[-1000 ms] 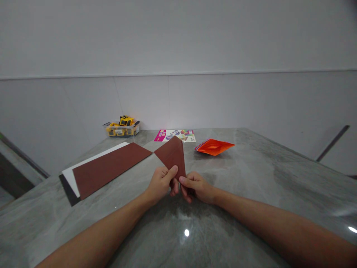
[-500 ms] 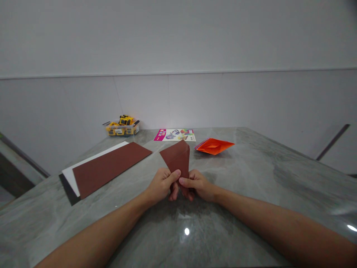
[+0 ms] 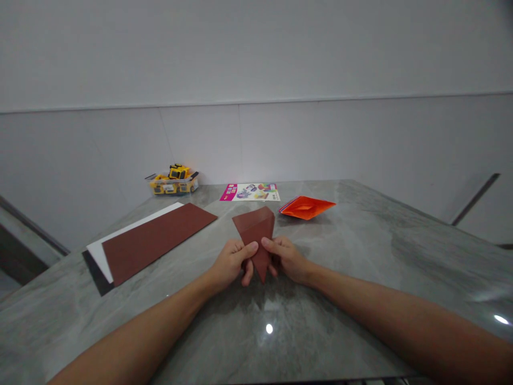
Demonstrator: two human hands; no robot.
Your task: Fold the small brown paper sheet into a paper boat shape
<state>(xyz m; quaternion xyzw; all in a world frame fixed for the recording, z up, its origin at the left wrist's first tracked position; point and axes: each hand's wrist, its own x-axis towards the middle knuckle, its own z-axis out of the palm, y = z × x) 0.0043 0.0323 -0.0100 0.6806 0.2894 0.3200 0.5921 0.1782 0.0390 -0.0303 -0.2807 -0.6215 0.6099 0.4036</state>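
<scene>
A folded brown paper [image 3: 256,231] stands between my two hands over the grey marble table [image 3: 360,251], its lower tip pointing down. My left hand [image 3: 232,262] pinches its left edge with thumb and fingers. My right hand [image 3: 285,258] pinches its right edge, the thumb on the front face. Both hands are closed on the paper. A flat brown sheet [image 3: 154,238] lies to the left on a white sheet and a black one.
An orange folded paper boat [image 3: 306,207] sits on a small stack of coloured sheets behind the hands. A colourful printed leaflet [image 3: 249,192] lies near the wall. A clear box with yellow toy vehicles [image 3: 175,181] stands at the back left.
The folded brown paper has turned and dropped lower in my hands, its tip now showing below them. My right thumb has moved up onto its front.
</scene>
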